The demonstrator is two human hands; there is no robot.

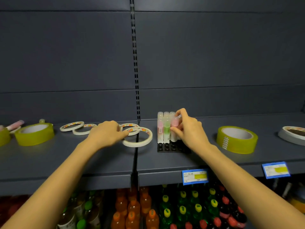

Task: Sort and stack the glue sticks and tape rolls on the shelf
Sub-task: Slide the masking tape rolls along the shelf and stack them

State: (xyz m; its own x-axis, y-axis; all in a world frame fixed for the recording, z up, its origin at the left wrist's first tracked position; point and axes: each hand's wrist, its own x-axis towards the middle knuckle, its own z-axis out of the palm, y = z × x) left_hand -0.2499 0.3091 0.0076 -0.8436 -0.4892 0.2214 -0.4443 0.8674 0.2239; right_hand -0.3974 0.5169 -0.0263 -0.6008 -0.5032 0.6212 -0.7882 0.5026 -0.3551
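Several glue sticks [166,129] with pink and green bands stand upright in a black holder tray [166,147] at the shelf's middle. My right hand [188,129] grips the rightmost pink glue stick [174,128] in the front row. My left hand [107,133] lies palm down on the shelf, fingertips touching a thin white tape ring [137,137] that leans tilted on another ring [130,127]. Two more thin rings [77,128] lie left of that hand. Wide yellow tape rolls sit at left [34,133] and right [236,139].
The dark grey shelf [99,162] has an upright slotted post at its middle. A pink glue stick [15,125] lies at the far left, a white tape roll [292,134] at the far right. Blue price tags hang on the front edge. Bottled drinks fill the shelf below.
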